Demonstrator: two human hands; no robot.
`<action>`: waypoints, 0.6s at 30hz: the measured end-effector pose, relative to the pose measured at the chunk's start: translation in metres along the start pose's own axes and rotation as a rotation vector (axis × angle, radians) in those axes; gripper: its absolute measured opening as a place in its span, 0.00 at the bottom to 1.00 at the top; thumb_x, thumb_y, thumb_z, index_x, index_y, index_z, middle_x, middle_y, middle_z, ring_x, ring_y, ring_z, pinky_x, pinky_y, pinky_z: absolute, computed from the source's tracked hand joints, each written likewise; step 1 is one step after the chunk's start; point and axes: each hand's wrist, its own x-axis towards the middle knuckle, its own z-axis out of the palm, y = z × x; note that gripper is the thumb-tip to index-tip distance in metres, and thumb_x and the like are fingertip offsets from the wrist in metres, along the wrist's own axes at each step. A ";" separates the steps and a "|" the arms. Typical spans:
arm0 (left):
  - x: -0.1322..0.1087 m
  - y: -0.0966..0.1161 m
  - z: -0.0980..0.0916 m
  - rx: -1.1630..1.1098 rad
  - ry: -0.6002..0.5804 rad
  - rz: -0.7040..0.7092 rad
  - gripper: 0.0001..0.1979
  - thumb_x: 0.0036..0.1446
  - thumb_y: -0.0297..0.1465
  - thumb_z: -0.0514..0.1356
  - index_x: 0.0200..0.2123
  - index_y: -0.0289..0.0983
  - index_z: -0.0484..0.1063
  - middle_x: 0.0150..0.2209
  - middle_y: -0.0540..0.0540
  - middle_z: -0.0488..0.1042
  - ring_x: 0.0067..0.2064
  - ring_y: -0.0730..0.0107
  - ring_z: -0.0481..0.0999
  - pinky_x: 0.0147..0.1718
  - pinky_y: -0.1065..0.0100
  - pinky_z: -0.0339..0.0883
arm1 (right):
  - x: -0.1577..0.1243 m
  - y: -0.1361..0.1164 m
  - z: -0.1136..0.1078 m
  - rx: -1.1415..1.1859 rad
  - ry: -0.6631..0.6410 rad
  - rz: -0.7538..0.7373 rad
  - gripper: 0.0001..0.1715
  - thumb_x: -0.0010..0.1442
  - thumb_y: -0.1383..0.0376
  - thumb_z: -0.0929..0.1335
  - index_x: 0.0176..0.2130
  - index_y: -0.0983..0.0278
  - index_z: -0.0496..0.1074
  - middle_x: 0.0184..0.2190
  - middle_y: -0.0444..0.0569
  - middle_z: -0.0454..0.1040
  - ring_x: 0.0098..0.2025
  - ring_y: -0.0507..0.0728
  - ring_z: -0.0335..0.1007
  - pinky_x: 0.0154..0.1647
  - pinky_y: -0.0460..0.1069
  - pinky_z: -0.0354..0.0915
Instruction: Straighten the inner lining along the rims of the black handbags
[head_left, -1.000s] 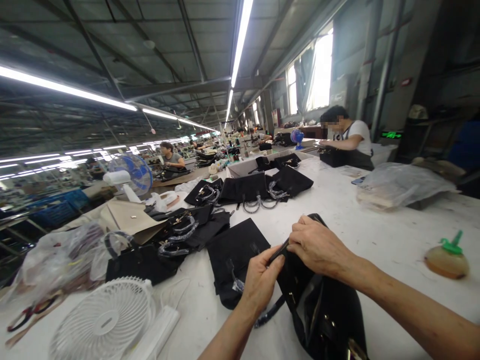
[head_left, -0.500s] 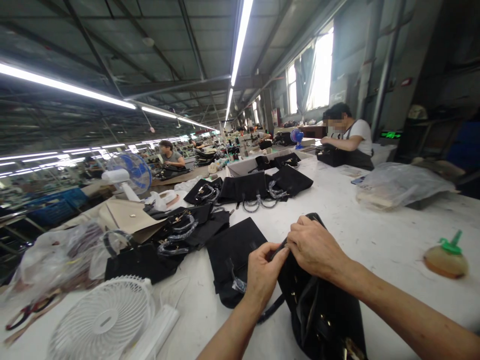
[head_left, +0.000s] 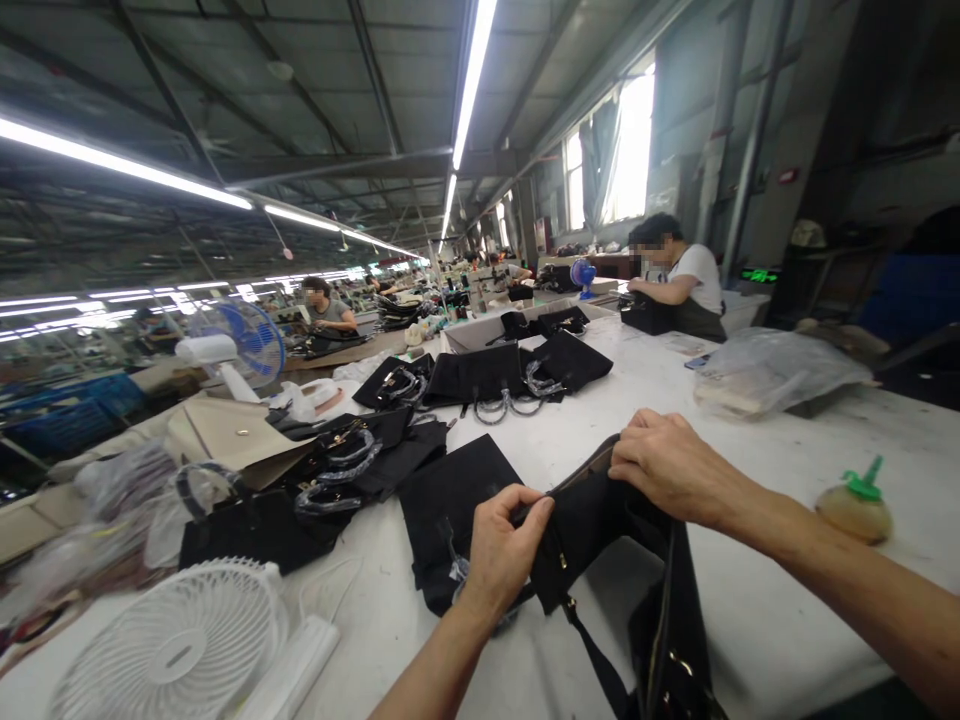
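Observation:
A black handbag [head_left: 589, 525] with gold-coloured metal fittings hangs between my two hands over the white table. My left hand [head_left: 510, 540] pinches one end of its top edge between thumb and fingers. Farther right, my right hand [head_left: 667, 460] grips the same edge, fingers curled over it. A brownish lining shows along the stretch between them. The lower part of the bag droops toward me, with a strap hanging down. Just left of my left hand, another black bag [head_left: 457, 490] lies flat on the table, its handle partly hidden by my wrist.
A white fan [head_left: 180, 650] stands at the near left. More black bags [head_left: 480, 370] with plastic-wrapped handles lie farther back. To the right are a squeeze bottle [head_left: 855, 505] with a green cap and a clear plastic bag [head_left: 780, 370]. A co-worker [head_left: 679, 275] sits across the table [head_left: 780, 620].
My hands have moved apart along the bag's edge, the right one going rightward. The bag has spread open between them, and the view has shifted slightly to the right.

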 end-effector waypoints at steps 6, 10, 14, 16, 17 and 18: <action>-0.001 0.002 0.005 0.012 -0.001 0.014 0.12 0.54 0.39 0.59 0.28 0.36 0.75 0.24 0.51 0.74 0.28 0.73 0.68 0.28 0.73 0.60 | 0.008 -0.005 -0.001 -0.121 -0.001 0.011 0.15 0.62 0.62 0.65 0.28 0.61 0.75 0.31 0.47 0.76 0.41 0.59 0.63 0.38 0.53 0.49; -0.002 0.002 0.006 0.014 -0.009 0.015 0.12 0.55 0.39 0.59 0.29 0.36 0.75 0.24 0.51 0.73 0.28 0.74 0.67 0.29 0.73 0.59 | 0.011 -0.004 0.001 -0.144 -0.009 0.032 0.15 0.62 0.62 0.64 0.28 0.62 0.76 0.30 0.49 0.77 0.41 0.59 0.64 0.37 0.53 0.48; -0.001 0.003 0.006 0.010 -0.016 0.022 0.12 0.55 0.39 0.59 0.29 0.36 0.75 0.25 0.51 0.73 0.28 0.73 0.68 0.29 0.73 0.60 | 0.014 -0.006 0.003 -0.148 -0.016 0.049 0.15 0.62 0.62 0.64 0.27 0.61 0.76 0.30 0.48 0.77 0.41 0.59 0.64 0.37 0.53 0.47; -0.001 0.003 0.005 0.007 -0.017 0.021 0.12 0.55 0.39 0.59 0.29 0.36 0.75 0.25 0.51 0.73 0.28 0.73 0.68 0.30 0.73 0.60 | 0.016 -0.006 0.004 -0.146 -0.019 0.062 0.15 0.62 0.62 0.64 0.27 0.61 0.76 0.30 0.48 0.77 0.42 0.59 0.63 0.37 0.54 0.46; -0.001 0.004 0.005 0.006 -0.017 0.019 0.12 0.55 0.39 0.59 0.29 0.36 0.75 0.25 0.51 0.73 0.28 0.73 0.68 0.29 0.73 0.60 | 0.016 -0.007 0.004 -0.144 -0.021 0.068 0.15 0.62 0.62 0.64 0.27 0.61 0.76 0.30 0.48 0.77 0.42 0.60 0.63 0.37 0.54 0.46; -0.001 0.004 0.005 0.006 -0.018 0.018 0.12 0.55 0.39 0.59 0.28 0.36 0.75 0.25 0.51 0.73 0.28 0.73 0.68 0.29 0.73 0.60 | 0.017 -0.007 0.004 -0.141 -0.021 0.072 0.15 0.62 0.62 0.64 0.27 0.61 0.76 0.31 0.48 0.77 0.42 0.60 0.63 0.38 0.54 0.46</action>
